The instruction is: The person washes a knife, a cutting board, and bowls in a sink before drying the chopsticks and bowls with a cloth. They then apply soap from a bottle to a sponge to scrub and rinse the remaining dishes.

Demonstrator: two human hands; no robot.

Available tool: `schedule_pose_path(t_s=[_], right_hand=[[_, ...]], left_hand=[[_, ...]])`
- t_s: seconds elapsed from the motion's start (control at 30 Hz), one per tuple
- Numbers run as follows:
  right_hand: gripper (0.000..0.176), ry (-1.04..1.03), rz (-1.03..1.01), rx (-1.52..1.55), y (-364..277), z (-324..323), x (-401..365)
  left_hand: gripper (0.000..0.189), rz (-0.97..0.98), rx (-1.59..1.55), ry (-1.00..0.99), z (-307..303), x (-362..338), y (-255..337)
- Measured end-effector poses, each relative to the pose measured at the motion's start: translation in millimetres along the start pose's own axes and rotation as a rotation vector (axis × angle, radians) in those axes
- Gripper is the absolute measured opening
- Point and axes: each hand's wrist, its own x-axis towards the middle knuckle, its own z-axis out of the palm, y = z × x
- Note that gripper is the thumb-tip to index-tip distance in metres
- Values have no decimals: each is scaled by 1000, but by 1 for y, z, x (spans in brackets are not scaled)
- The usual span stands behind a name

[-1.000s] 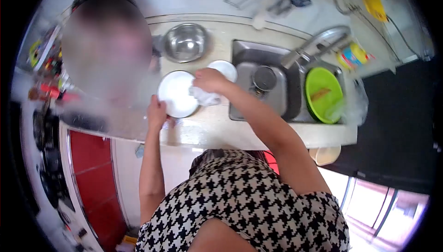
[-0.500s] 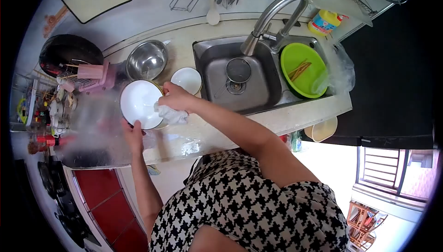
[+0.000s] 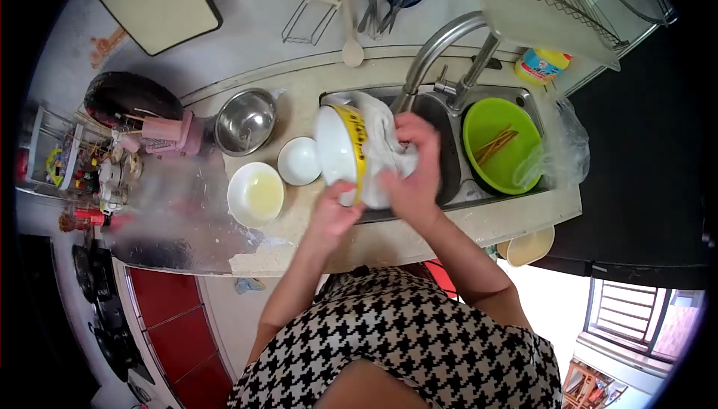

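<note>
A white bowl with a yellow patterned band (image 3: 334, 147) is tilted on its side over the left edge of the sink (image 3: 449, 184). My left hand (image 3: 334, 216) grips its lower rim, thumb toward the inside. My right hand (image 3: 419, 173), somewhat blurred, is closed on a white cloth (image 3: 380, 139) pressed against the bowl's outer side. Just left of the held bowl, a small white bowl (image 3: 298, 162) sits on the counter. Beside that is another white bowl (image 3: 236, 188) with pale yellowish liquid in it.
A steel bowl (image 3: 245, 121) stands behind the white bowls. The faucet (image 3: 449, 35) arches over the sink. On the right is a green basin (image 3: 479, 121) containing several wooden sticks, with a plastic bag (image 3: 565, 147) beside it. Scissors (image 3: 404, 1) hang on the back wall.
Both hands have carried the banded bowl right to the sink edge and tipped it sideways. The cloth has moved onto its outside. The bowl with yellowish liquid has come into view.
</note>
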Motion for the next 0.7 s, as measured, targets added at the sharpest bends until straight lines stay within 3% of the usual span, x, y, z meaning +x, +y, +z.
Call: schedule_pose_path(t_s=[0.03,0.07,0.1,0.17,0.2,0.23,0.27,0.33,0.4,0.47,0.5,0.6,0.63,0.7], right_hand=[[42,-136,-46,-202,-9,-11,-2],[54,-271,-90,-408,-18,-23,-4],[53,-346,-220,-471,-15,-33,-5],[37,-433,-241,-480,-10,-58,1],[33,-474,-212,-479,-9,-70,14],[31,-442,-44,-384,-7,-80,26],[30,-405,120,-285,-2,-91,41],[28,-584,312,-150,21,-124,84],[26,-836,688,24,49,-153,106],[24,-846,844,274,85,-173,98],[24,-846,914,404,102,-182,91],[23,-447,1094,715,114,-204,42],[23,-400,1088,715,124,-212,34],[23,-313,1092,716,135,-226,21]], left_hand=[[30,344,619,-194,15,2,-20],[37,403,761,-184,29,4,-31],[43,483,714,-308,32,14,-39],[50,364,520,-309,35,30,-53],[52,172,381,-188,42,35,-56],[54,-18,246,-63,48,41,-58],[54,-125,173,-146,50,50,-60],[53,-340,24,-310,51,74,-69],[50,-317,126,-249,61,84,-88],[48,-306,223,-243,77,93,-102],[46,-358,157,-386,80,104,-109],[44,-227,425,-416,94,122,-131],[44,-97,440,-525,112,113,-134],[46,-163,303,-430,116,123,-147]])
